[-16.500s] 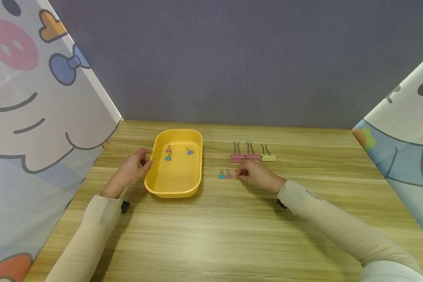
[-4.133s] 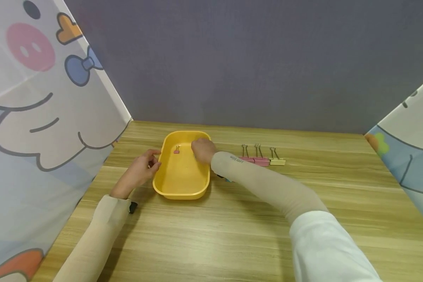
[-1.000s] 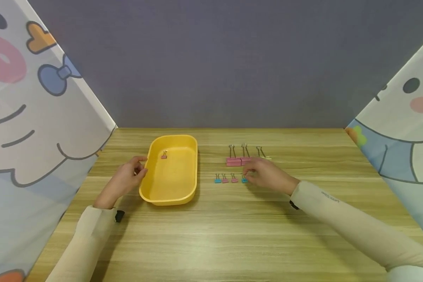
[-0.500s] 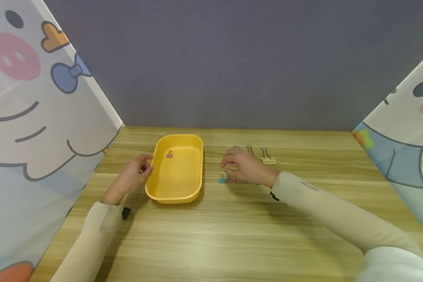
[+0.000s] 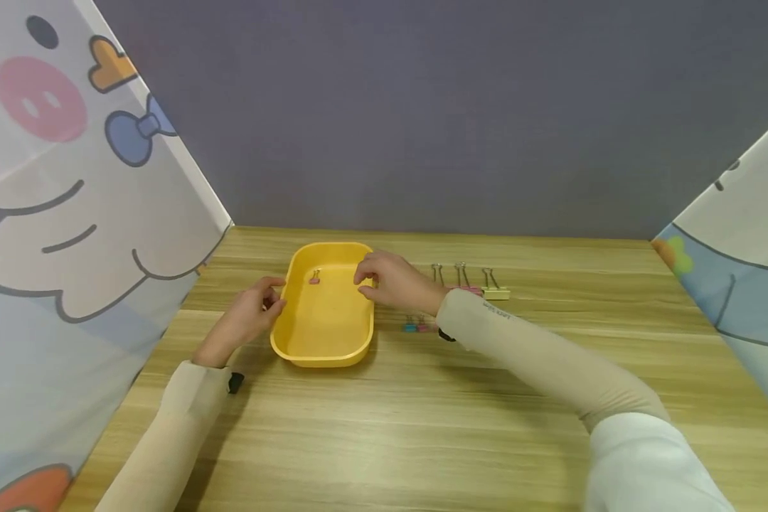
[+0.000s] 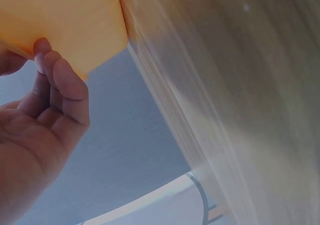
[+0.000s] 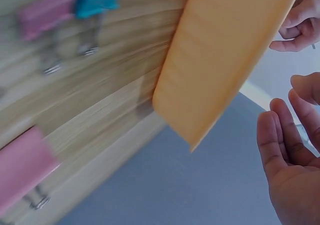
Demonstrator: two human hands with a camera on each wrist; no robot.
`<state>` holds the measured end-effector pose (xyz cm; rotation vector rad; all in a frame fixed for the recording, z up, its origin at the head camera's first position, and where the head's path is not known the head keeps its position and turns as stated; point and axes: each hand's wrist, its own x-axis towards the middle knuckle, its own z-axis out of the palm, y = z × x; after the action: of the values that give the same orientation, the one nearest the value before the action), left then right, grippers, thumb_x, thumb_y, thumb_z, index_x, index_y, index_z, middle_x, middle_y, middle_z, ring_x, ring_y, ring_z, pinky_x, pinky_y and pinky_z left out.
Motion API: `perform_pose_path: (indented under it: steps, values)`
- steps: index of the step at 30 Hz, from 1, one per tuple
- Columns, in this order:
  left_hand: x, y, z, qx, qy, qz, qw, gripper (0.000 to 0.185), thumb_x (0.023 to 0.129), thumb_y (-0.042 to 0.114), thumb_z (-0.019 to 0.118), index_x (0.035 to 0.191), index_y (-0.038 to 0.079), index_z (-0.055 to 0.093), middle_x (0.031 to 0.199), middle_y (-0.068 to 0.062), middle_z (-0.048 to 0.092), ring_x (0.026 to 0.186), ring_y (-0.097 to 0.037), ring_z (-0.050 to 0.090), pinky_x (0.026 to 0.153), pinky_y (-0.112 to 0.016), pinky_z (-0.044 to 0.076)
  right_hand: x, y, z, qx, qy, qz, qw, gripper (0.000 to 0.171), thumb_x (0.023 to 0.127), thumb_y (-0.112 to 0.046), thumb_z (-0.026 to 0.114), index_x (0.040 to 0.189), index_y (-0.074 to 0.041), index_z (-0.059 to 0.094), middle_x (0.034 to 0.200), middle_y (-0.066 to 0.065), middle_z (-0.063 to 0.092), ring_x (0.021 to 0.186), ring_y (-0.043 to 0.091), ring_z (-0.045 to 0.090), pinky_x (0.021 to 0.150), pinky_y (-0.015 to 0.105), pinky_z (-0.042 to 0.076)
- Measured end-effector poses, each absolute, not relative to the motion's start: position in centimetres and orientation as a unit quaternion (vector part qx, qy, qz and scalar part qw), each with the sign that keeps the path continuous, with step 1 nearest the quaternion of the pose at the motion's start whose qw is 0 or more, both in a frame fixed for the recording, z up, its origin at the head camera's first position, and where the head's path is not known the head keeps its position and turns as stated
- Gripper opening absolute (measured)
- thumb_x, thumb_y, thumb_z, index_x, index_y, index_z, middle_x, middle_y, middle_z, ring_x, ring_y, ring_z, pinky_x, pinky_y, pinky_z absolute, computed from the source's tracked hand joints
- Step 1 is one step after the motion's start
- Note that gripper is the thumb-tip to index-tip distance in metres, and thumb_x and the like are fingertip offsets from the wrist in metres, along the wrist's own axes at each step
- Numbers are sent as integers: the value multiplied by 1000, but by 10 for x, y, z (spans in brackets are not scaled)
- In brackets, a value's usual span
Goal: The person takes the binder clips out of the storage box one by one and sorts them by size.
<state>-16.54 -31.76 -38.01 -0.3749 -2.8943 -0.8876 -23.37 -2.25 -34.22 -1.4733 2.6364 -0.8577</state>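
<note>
A small pink binder clip [image 5: 314,280] lies inside the yellow tray [image 5: 323,360], toward its far left. My left hand [image 5: 251,313] is at the tray's left side, its loosely bent fingertips touching the outer wall; the left wrist view shows those fingers [image 6: 70,85] against the plastic. Over the right rim, my right hand [image 5: 393,283] reaches toward the tray with thumb and fingers apart, holding nothing. Under its wrist, a row of small clips is partly hidden; a blue clip [image 5: 410,328] and a pink clip [image 5: 422,328] show at the left end.
Behind the small row stand larger clips, pink ones [image 5: 471,290] and a yellow one [image 5: 496,293], handles pointing away. A grey panel [image 5: 435,128] rises at the back edge of the wooden table [image 5: 384,441]. Printed cloths [image 5: 57,263] border both sides.
Sixteen seconds ago the tray held several small clips; now one pink clip is left, and the row has grown. My right hand has just moved left from the row to the tray.
</note>
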Motion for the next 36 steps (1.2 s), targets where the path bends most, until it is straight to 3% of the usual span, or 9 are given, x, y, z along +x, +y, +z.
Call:
perform_pose_path:
  steps: [13,18,25,31,36]
  values:
    - [-165,-315,-378,-120,-945,-299,49,37,92,4,58,125,-9,48,79,-6,58,67,-19,52,63,-35,45,-257,-83,-353,-464,833,-299,26,10,87,-11,69,96,-7,70,94,2,65,90,21,59,79,24,45]
    - [-166,-316,-379,-124,-944,-301,52,36,92,4,58,124,-9,48,78,-6,58,67,-19,52,62,-34,45,-264,-98,-357,-465,834,-294,47,8,88,-16,68,95,-11,70,93,-2,64,90,19,58,78,23,43]
    - [-165,-316,-377,-123,-943,-307,42,36,93,4,57,125,-9,47,78,-6,57,67,-18,52,62,-34,46,-272,-116,-360,-477,833,-249,128,32,87,-15,69,117,-4,64,109,10,62,103,24,55,87,27,42]
    - [-165,-318,-379,-125,-943,-304,45,35,92,4,57,124,-9,48,77,-5,57,66,-18,52,62,-34,46,-277,-132,-368,-474,841,-186,180,43,87,-17,70,126,-4,58,123,9,54,111,22,53,90,26,41]
    - [-166,-318,-379,-124,-943,-305,47,36,92,4,57,124,-9,48,77,-6,57,65,-18,52,61,-33,45,-279,-139,-371,-468,844,-162,208,47,87,-18,70,130,-5,55,125,9,50,113,20,51,91,24,40]
